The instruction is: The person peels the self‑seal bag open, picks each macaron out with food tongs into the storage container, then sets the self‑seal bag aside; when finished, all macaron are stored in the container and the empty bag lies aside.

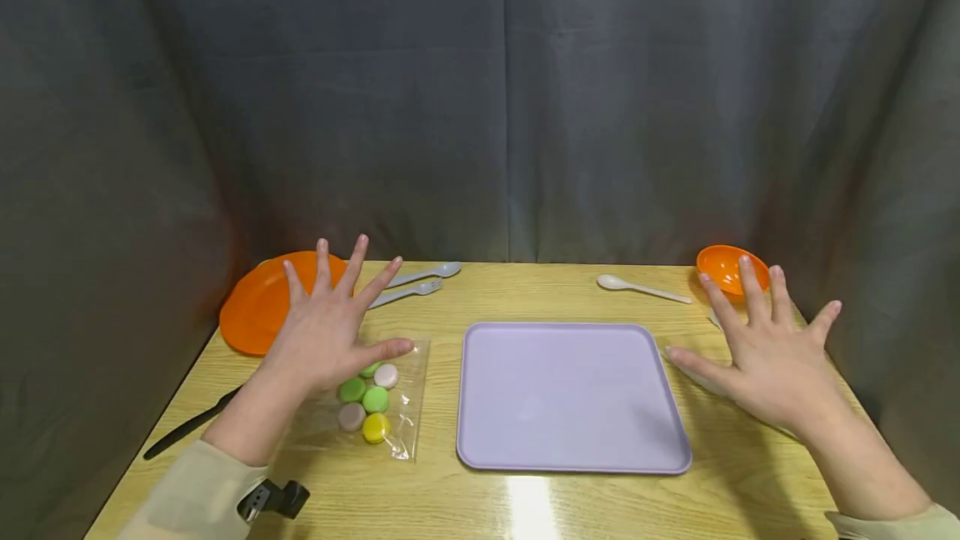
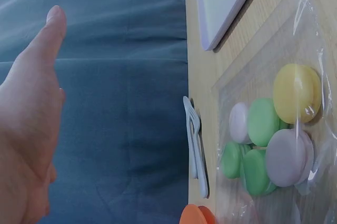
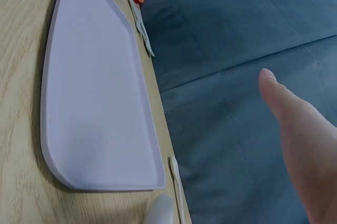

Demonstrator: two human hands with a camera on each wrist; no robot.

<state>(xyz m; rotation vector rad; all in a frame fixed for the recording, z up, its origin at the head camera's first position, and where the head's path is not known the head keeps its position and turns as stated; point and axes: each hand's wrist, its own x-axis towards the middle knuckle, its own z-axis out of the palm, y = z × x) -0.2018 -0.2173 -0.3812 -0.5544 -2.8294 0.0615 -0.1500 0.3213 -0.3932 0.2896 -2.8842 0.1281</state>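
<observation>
My left hand [image 1: 324,332], fingers spread wide and holding nothing, hovers over the left side of the table. Below its thumb lies a clear plastic bag [image 1: 408,432] of several macarons in green, yellow, white and pinkish tones; the yellow macaron [image 2: 296,93] shows closely in the left wrist view. An orange plate [image 1: 251,307] is partly hidden behind that hand. On the right, my right hand [image 1: 776,365] is also spread and bare above the table, overlapping the lower edge of an orange bowl [image 1: 723,265]. A lilac tray [image 1: 570,398] lies between the hands.
A grey spoon [image 1: 446,270] and a grey fork [image 1: 420,290] lie behind the bag. Another pale spoon [image 1: 637,286] rests beyond the tray. A black-handled utensil [image 1: 187,423] is at the left edge. Pale items lie partly hidden under the right hand. Dark curtains [image 1: 510,107] enclose the table.
</observation>
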